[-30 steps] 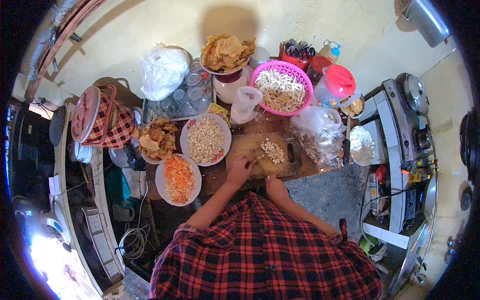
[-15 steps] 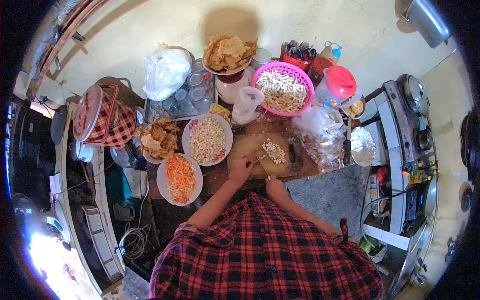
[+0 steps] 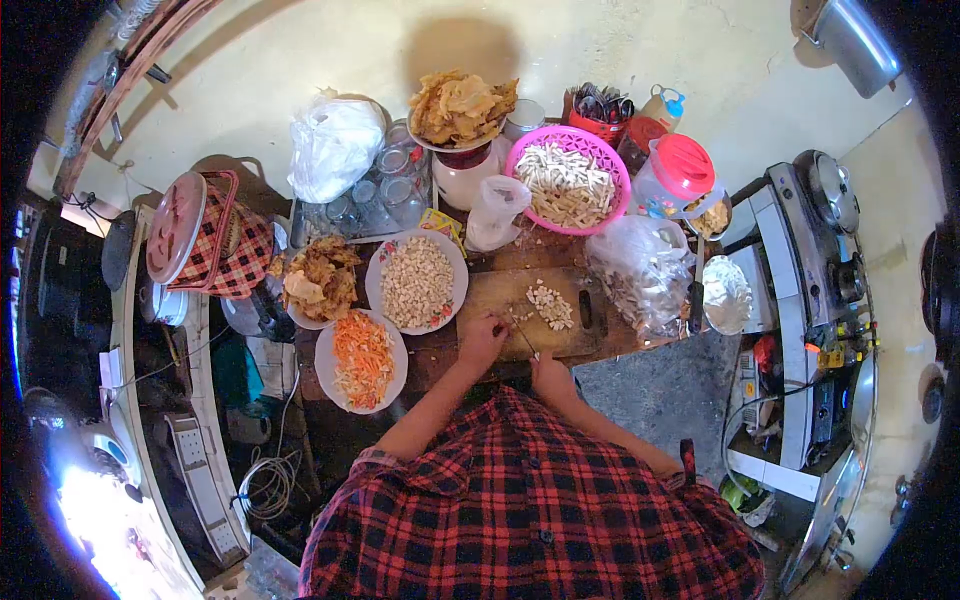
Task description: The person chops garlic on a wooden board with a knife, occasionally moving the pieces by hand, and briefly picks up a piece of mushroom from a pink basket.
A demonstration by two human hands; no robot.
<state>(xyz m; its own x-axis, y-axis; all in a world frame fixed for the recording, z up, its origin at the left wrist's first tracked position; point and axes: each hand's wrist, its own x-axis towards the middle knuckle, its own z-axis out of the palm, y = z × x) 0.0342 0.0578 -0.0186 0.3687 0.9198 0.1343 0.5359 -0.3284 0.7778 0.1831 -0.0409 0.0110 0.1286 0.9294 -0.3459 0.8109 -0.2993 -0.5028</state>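
On the wooden cutting board (image 3: 480,297) lies a small heap of diced white pieces (image 3: 550,304). My right hand (image 3: 549,373), at the board's front edge, is closed round a knife, whose thin blade (image 3: 526,341) points up and left over the board. To its left my left hand (image 3: 484,338) rests on the board with its fingers drawn together; what they hold, if anything, is too small to tell. A plate of diced white pieces (image 3: 417,281) stands left of the board, and a pink basket of white strips (image 3: 568,178) behind it.
A plate of orange shreds (image 3: 361,360) and fried pieces (image 3: 321,281) stand at the left. Clear plastic bags (image 3: 641,268) lie right of the board, near a black-handled knife (image 3: 695,305). A stove (image 3: 806,243) stands at the far right.
The whole view has shifted very slightly. Both hands stay in nearly the same place on the board, with the knife still in my right hand.
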